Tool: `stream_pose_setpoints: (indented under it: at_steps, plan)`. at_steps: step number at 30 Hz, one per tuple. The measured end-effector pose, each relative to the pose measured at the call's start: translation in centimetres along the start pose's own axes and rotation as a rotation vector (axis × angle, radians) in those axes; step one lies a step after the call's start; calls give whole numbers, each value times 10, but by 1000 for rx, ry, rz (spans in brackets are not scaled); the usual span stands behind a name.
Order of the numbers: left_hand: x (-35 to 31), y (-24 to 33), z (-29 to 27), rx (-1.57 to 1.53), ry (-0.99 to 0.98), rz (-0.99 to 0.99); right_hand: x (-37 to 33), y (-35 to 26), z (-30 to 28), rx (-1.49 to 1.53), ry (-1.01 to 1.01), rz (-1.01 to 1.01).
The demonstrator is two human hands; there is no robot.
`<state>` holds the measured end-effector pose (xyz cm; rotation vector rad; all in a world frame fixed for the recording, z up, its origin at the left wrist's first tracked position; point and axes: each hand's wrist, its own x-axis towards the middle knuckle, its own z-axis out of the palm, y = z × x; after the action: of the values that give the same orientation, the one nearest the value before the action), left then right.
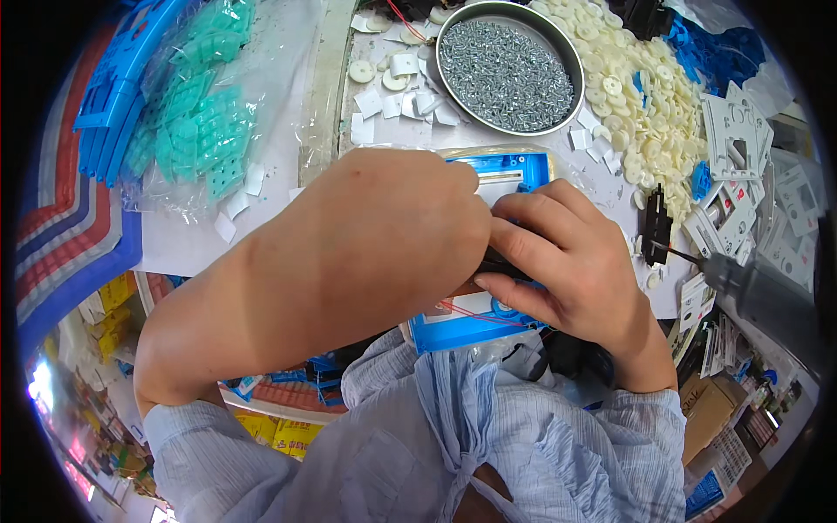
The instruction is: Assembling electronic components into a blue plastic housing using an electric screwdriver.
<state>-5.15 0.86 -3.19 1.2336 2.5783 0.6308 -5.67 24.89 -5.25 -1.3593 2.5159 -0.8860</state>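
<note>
Over a blue rectangular plastic casing (462,334), the left hand (423,218) and right hand (571,260) were held curled; the fingers' grip couldn't be told.

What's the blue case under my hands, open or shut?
Open: the blue case has an exposed inside within its rim, with red wires showing near its lower edge. Left hand and right hand hide its middle.

Pale blue crinkled shirt (558,453); sleeves (200,444) perhaps elbow-length; knotted front tie (466,455).

Rightward obstacle: apparently a powered screwdriver (757,295)
</note>
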Motion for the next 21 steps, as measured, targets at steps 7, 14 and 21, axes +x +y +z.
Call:
stream_pose_setpoints:
  at_steps: [7,14,21]
  plan:
    - [-14,12,20,-217,207,-192,-2,-4,-1,20,-5,5]
    - [2,-13,25,-394,172,-260,2,-11,-6,-57,-55,18]
    - [9,-17,22,-447,134,-287,2,-6,-6,-42,-44,-4]
